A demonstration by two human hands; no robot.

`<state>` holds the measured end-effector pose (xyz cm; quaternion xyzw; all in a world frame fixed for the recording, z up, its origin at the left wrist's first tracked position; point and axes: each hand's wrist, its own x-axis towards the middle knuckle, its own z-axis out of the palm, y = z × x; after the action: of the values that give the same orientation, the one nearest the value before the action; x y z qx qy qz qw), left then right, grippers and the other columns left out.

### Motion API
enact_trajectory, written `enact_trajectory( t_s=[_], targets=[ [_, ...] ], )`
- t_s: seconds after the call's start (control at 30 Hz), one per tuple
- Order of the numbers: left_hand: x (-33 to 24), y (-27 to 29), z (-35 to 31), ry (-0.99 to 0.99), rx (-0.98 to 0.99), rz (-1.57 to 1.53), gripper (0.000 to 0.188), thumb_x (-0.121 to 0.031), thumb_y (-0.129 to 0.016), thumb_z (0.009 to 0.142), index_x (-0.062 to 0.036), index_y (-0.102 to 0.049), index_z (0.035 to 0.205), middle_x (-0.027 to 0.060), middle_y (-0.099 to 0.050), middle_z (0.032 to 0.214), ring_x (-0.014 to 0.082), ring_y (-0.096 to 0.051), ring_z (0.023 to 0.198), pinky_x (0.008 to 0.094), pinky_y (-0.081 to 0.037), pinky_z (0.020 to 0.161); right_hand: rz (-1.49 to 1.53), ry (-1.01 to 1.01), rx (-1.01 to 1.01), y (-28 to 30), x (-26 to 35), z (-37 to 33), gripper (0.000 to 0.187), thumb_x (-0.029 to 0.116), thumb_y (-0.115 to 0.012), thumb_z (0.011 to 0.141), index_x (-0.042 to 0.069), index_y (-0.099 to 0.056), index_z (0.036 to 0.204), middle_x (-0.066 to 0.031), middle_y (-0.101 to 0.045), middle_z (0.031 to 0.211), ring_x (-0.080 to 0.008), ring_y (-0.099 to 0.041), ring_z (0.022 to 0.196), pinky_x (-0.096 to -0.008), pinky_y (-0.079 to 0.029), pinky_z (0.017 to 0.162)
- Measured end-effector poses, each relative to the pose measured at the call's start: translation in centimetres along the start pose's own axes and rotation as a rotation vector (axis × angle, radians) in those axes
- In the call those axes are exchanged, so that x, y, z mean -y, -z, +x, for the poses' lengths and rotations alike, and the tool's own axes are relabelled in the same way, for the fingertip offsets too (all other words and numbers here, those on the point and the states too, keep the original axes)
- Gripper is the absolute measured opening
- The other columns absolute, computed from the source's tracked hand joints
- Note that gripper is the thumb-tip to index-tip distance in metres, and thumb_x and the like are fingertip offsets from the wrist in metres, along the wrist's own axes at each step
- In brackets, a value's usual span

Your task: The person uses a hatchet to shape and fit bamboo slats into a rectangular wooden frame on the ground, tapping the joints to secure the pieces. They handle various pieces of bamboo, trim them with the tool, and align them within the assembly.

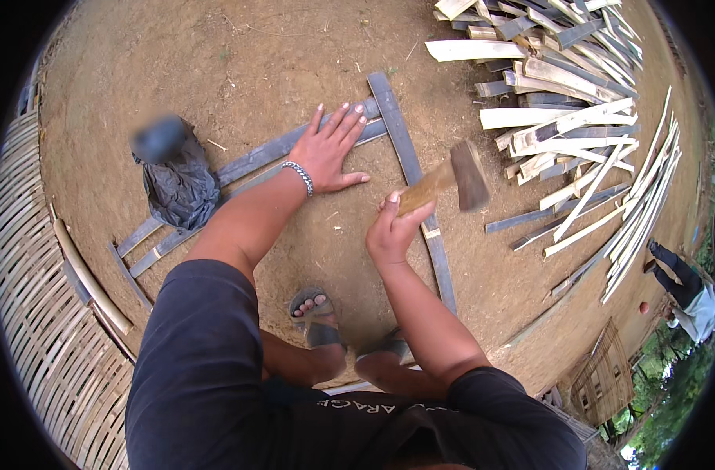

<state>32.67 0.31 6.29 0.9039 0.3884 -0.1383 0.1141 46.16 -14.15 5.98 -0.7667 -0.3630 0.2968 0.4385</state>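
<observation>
**Hatchet (444,182) Held Aloft, Slats (256,160) Steadied by Palm**

On bare earth (279,63), two long dark slats are laid side by side, their far ends met by a cross slat (400,141), and a flat frame is thus formed ahead of the feet (324,317). The left hand (332,153) is placed palm down near that junction, fingers extended and slightly spread, thumb turned aside; nothing is grasped by it, and the slats are probably being steadied so that the joint cannot shift. The hatchet's wooden handle is wrapped by the right hand (395,227), with the dark head left free beyond the fist, apparently for a controlled, short blow. How high it is held cannot be told.

The left forearm (252,204) is reached out over the slats, presumably so that weight can be leaned through it; the right forearm (420,305) is angled forward and inward from a bent elbow. The slats' other end is partly covered by a black plastic bag (181,188); whether it is meant as a weight cannot be told. Split bamboo (522,117) is heaped to the right, seemingly within convenient reach.
</observation>
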Motion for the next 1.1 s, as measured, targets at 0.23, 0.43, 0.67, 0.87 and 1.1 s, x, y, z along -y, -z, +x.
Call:
enact_trajectory(
  t_s=[0.23,0.43,0.67,0.87,1.1],
  targets=[
    [0.1,0.0,0.2,-0.015,-0.002,0.003,0.108,-0.084,-0.041,0.089,-0.0095,-0.020,0.164,0.0092,-0.018,0.171,0.0273,-0.013,0.158,0.0556,-0.009,0.127,0.031,-0.068,0.089,-0.4,-0.8,1.8,0.062,0.004,-0.049,0.102,0.001,-0.018,0.155,-0.0221,-0.052,0.132,-0.0333,-0.062,0.107,-0.0432,-0.051,0.093],
    [0.1,-0.1,0.2,-0.014,-0.011,-0.003,0.107,-0.084,-0.042,0.088,-0.0111,-0.020,0.164,0.0082,-0.018,0.171,0.0272,-0.013,0.158,0.0562,-0.009,0.127,-0.200,-0.312,0.412,-0.2,2.0,1.3,0.068,0.004,-0.050,0.101,0.000,-0.015,0.159,-0.0296,-0.040,0.154,-0.0415,-0.047,0.139,-0.0453,-0.038,0.115],
    [0.3,-0.3,0.1,-0.016,-0.023,-0.033,0.107,-0.084,-0.045,0.087,-0.0126,-0.021,0.164,0.0071,-0.019,0.171,0.0270,-0.014,0.158,0.0562,-0.010,0.127,0.021,-0.016,0.078,0.6,0.3,-0.6,0.057,0.009,-0.052,0.102,-0.005,-0.027,0.151,-0.0293,-0.051,0.141,-0.0401,-0.055,0.126,-0.0449,-0.043,0.107],
    [0.4,0.0,0.1,-0.014,-0.034,-0.044,0.106,-0.084,-0.046,0.087,-0.0139,-0.023,0.163,0.0065,-0.020,0.171,0.0267,-0.014,0.158,0.0551,-0.010,0.128,-0.128,-0.298,0.389,2.4,2.7,4.4,0.062,0.011,-0.055,0.102,0.001,-0.025,0.155,-0.0309,-0.054,0.140,-0.0424,-0.056,0.130,-0.0501,-0.044,0.107],
    [0.3,0.1,-0.1,-0.005,-0.020,-0.053,0.103,-0.081,-0.045,0.089,-0.0138,-0.023,0.163,0.0061,-0.019,0.171,0.0262,-0.013,0.158,0.0536,-0.009,0.129,-0.299,-0.155,0.149,7.8,0.3,2.4,0.051,0.017,-0.069,0.095,0.002,-0.048,0.138,-0.0157,-0.062,0.110,-0.0256,-0.066,0.091,-0.0419,-0.054,0.079]
  ],
)
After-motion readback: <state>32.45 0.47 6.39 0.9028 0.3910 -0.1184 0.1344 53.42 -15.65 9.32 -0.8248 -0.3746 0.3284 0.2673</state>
